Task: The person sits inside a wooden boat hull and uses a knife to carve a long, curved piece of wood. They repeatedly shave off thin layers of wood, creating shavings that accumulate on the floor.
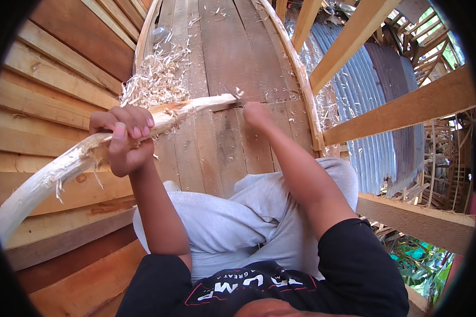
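Observation:
A long, pale, peeled wooden pole (42,182) slants from the lower left up to the middle of the view. My left hand (127,138) is closed around it, thumb on top, and loose fibres hang from the wood nearby. Close to the pole's far tip, my right hand (256,114) is a fist on what looks like a knife (234,93). Only a thin dark blade shows, lying at the tip; the handle is hidden in the fist. A small curl of wood sits beside the blade.
Wood shavings (156,79) are heaped on the plank floor (230,53), near a clear round container (159,35). A plank wall (47,105) rises at left. Wooden rails (402,108) and corrugated metal sheets (354,79) stand at right. My crossed legs (217,216) are close below.

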The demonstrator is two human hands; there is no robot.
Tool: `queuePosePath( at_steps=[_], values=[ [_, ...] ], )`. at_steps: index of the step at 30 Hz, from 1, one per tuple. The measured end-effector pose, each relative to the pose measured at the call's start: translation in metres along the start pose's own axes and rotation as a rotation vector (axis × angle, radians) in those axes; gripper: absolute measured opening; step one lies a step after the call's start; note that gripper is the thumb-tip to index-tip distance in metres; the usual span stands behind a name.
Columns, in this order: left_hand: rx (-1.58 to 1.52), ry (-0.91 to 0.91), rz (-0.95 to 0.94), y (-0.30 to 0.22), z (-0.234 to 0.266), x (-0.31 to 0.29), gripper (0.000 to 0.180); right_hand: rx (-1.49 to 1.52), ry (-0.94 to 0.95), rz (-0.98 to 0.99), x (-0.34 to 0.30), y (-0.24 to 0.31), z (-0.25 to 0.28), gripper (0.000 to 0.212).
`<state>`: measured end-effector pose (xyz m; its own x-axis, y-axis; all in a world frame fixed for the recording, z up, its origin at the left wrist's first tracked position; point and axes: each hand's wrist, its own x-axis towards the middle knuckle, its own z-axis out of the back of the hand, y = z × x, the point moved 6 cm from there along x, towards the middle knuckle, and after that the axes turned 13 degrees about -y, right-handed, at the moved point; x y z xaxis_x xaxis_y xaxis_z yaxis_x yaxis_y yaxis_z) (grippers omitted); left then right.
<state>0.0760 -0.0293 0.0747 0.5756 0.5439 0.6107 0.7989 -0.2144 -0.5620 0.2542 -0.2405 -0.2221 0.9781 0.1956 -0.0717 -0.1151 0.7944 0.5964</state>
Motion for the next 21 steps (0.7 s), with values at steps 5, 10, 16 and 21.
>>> queuePosePath(
  at_steps=[5, 10, 16, 21],
  values=[
    [0.096, 0.004, -0.013, -0.004, -0.01, -0.007, 0.01, 0.0, 0.125, 0.064, -0.017, 0.06, 0.016, 0.047],
    [0.019, -0.107, 0.006, -0.002, 0.011, -0.002, 0.01, 0.166, 0.099, -0.091, -0.026, 0.087, 0.036, 0.049],
    [0.027, -0.02, -0.002, -0.006, 0.021, -0.002, 0.01, 0.081, 0.107, 0.153, -0.05, 0.124, 0.056, 0.051],
    [-0.004, 0.003, 0.006, -0.004, 0.013, -0.001, 0.011, -0.04, 0.141, 0.141, -0.022, 0.066, 0.032, 0.044]
  ],
)
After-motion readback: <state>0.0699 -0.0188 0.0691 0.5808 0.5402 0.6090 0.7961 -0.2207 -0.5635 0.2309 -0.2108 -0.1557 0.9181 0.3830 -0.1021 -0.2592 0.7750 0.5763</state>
